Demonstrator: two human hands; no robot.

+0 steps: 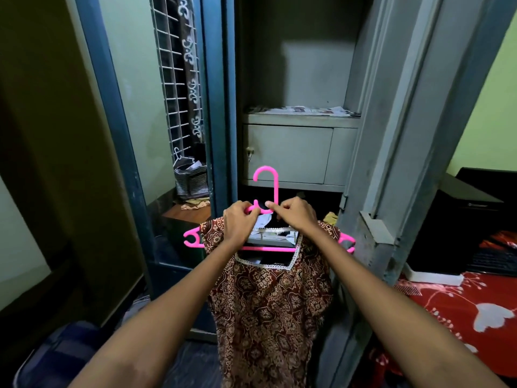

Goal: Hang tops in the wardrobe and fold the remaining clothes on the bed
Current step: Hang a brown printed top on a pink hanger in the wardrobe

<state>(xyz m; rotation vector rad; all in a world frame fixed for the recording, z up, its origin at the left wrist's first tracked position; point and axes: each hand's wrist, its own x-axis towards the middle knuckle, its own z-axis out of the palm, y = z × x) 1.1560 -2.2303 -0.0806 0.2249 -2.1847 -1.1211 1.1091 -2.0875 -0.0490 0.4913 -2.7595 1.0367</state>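
Before the open grey wardrobe (296,79), both hands grip a pink hanger (267,191) near its hook: left hand (239,221) and right hand (293,215), fingers closed on it. A brown printed top (268,303) hangs from it. Red bed (461,312) lies right, partly cut off.
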